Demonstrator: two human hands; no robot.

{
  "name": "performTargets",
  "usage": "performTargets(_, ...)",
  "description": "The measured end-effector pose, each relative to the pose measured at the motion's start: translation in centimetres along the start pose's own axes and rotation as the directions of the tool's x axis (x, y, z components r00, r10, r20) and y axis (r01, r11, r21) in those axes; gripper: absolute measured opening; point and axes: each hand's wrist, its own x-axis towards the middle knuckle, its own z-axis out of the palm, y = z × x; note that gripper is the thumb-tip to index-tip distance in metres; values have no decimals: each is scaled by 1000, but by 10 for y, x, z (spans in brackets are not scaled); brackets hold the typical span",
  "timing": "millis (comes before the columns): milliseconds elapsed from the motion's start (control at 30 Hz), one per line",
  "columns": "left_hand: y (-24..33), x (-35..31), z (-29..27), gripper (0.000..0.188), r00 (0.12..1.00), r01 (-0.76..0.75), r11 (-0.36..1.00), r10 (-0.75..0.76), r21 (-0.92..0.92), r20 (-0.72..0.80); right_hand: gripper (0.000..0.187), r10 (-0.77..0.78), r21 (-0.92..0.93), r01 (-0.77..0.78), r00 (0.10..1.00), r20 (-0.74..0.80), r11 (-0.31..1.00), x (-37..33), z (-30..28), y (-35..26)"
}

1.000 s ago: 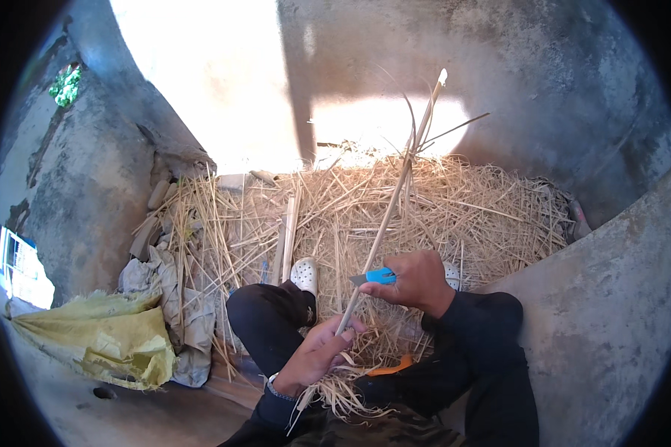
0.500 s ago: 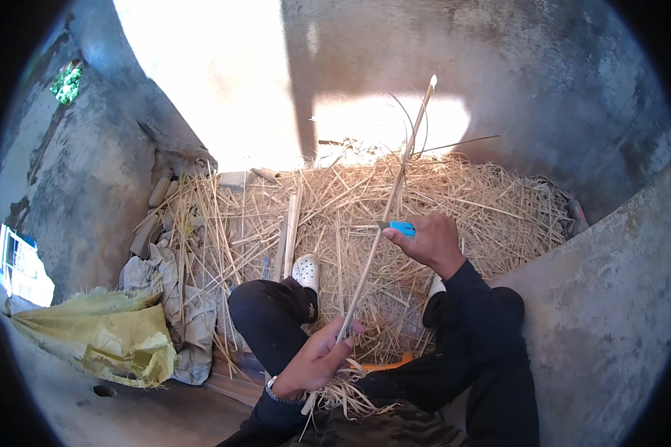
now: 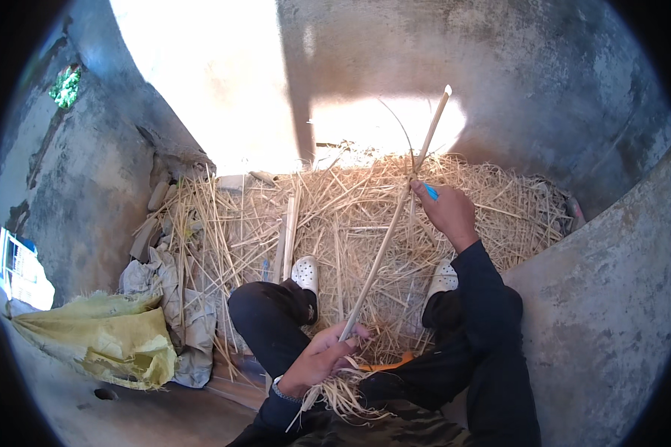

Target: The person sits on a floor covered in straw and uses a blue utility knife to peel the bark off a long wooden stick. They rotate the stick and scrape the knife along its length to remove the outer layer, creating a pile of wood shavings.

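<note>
A long pale cane-like stick [image 3: 384, 249] slants up and away from my lap, its cut tip pale at the far end. My left hand [image 3: 322, 357] is closed around its lower end, near a bundle of curly shavings [image 3: 341, 395] on my lap. Farther up the stick, my right hand [image 3: 449, 214] grips a small blue-handled knife [image 3: 431, 192], with the thumb close against the stick. The blade is mostly hidden there. A thin strip [image 3: 401, 125] curls up from the stick near the knife.
Loose straw-like strips [image 3: 499, 201] cover the floor up to the concrete wall [image 3: 544, 82]. A torn yellow sack [image 3: 104, 335] and grey cloth [image 3: 194, 335] lie at the left. White clogs [image 3: 305, 273] are on my feet. An orange object [image 3: 391, 363] shows between my legs.
My right hand has slid the knife up along the stick, away from my body. The stick's far end has tilted slightly right. My left hand keeps its hold on the lower end.
</note>
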Motion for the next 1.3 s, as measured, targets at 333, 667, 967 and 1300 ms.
performTargets(333,-7,18,-13,31,985,-22,849,110,-528,136,68,-637,128,634,771,-17,763,-114,-21,-47)
performTargets(667,-9,29,-8,31,993,-37,949,69,-312,93,67,-658,124,659,751,-55,741,-117,-11,-52)
performTargets(967,12,28,-3,26,999,-48,995,47,-85,-10,71,-667,83,688,721,-188,721,-100,2,-50)
performTargets(1300,18,33,0,23,999,-51,996,51,-77,1,71,-655,65,682,721,-227,728,-85,7,-43)
